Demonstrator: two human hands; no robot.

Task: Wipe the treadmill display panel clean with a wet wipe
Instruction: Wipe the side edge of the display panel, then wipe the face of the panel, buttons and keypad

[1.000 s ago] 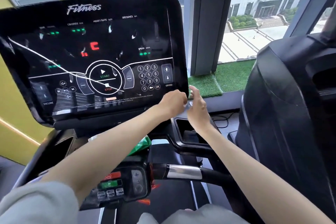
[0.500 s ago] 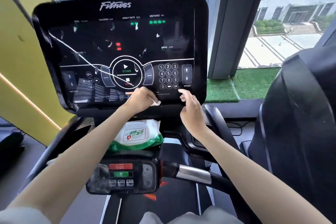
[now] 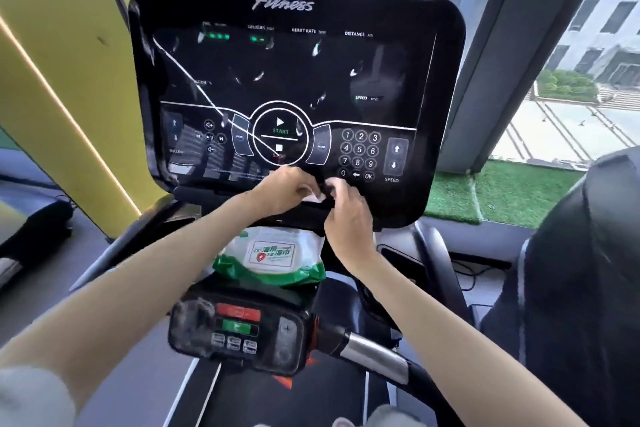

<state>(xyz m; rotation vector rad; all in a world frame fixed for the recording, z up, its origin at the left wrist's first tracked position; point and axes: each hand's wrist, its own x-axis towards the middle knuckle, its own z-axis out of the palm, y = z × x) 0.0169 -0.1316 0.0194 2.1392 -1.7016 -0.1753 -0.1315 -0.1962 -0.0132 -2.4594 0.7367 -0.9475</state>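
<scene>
The black treadmill display panel (image 3: 294, 80) fills the upper middle, with white smears and a long pale streak across its glass. A small white wet wipe (image 3: 316, 197) sits bunched against the panel's lower edge, below the STOP button. My left hand (image 3: 282, 189) is closed on the wipe from the left. My right hand (image 3: 346, 215) pinches the wipe's right side with its fingertips. Both hands meet in front of the panel's bottom rim. Much of the wipe is hidden between the fingers.
A green and white pack of wet wipes (image 3: 273, 258) lies on the console tray under my hands. Below it is the handlebar control box (image 3: 239, 329) with red and green buttons. A second black treadmill (image 3: 585, 288) stands close on the right, a window behind.
Both hands slid left along the panel's lower edge, from its right corner to below the STOP button. My right hand closed in on the wipe held by my left.
</scene>
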